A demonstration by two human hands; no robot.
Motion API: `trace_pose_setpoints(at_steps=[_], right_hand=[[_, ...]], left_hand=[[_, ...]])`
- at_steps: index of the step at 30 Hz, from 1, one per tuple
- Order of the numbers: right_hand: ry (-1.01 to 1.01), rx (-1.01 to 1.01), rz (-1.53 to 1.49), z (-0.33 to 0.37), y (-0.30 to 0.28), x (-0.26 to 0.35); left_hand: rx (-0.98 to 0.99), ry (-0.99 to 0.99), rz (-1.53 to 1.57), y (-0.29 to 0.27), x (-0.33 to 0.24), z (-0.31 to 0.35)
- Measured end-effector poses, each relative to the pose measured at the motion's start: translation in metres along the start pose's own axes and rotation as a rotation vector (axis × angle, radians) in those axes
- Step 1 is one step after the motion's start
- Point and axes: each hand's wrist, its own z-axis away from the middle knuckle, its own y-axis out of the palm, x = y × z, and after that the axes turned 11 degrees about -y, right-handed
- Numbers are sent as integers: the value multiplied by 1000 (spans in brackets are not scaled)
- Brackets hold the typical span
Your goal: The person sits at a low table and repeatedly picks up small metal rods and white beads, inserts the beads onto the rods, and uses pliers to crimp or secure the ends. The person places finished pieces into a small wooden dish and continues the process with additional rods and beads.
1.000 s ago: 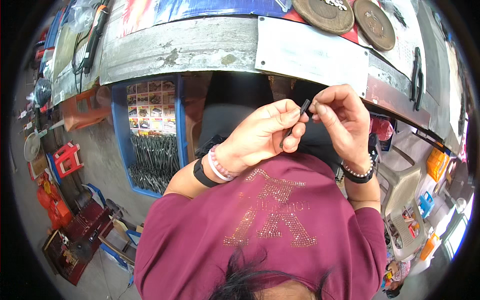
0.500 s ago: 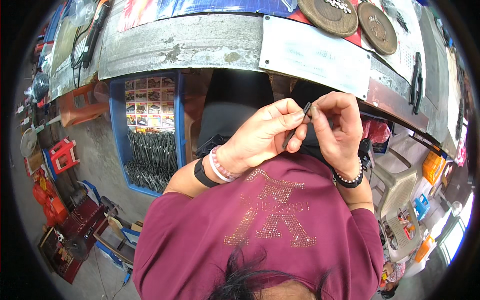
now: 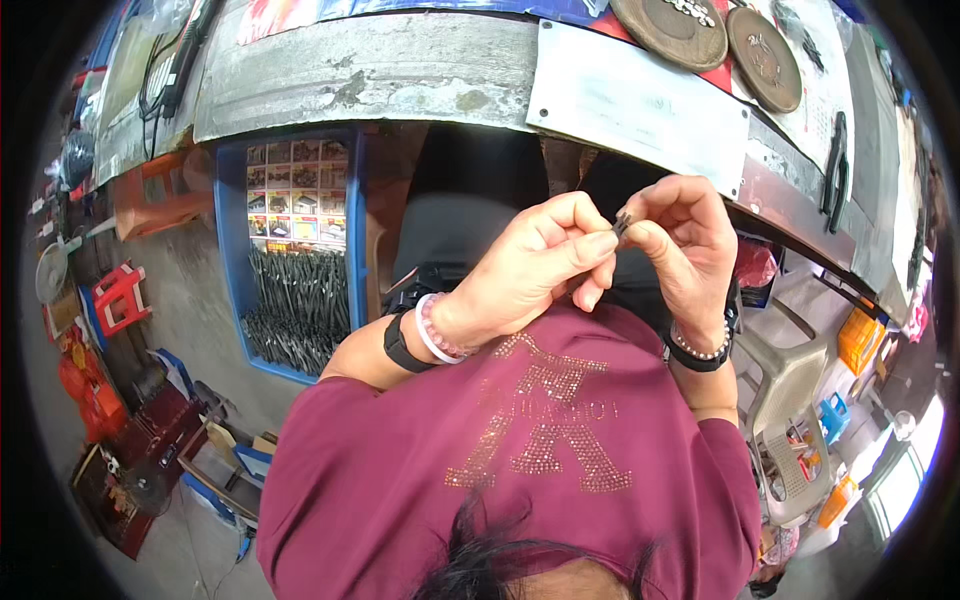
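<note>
The left hand (image 3: 550, 250), with a pink-bead bracelet, a white band and a black band at its wrist, had its grip clamped on a small, dark, narrow piece (image 3: 621, 225), thumb pressed against the fingers. The piece was between the two hands, in front of the maroon shirt (image 3: 540, 420) and just short of the near edge of the worn grey surface (image 3: 370, 85). The right hand (image 3: 690, 235) met it from the other side with thumb and forefinger at the piece; whether that grip was pinched on it could not be told.

Beyond, a white rectangular sheet (image 3: 640, 105) lay along the edge, with two round brown dishes (image 3: 672, 48) behind it and black-handled pliers (image 3: 836, 175) to the right. Below, at the left, a blue plastic tray (image 3: 232, 240) held many thin black strips (image 3: 295, 310).
</note>
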Motion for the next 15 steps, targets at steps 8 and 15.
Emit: trace_pose_setpoints(at_steps=[8, 15], right_hand=[[-375, 103, 582, 10, 6, -10], [-481, 218, 683, 8, -1, -10]], left_hand=[[-3, -13, 16, 2, 4, -1], [-21, -59, -44, 2, 1, 4]])
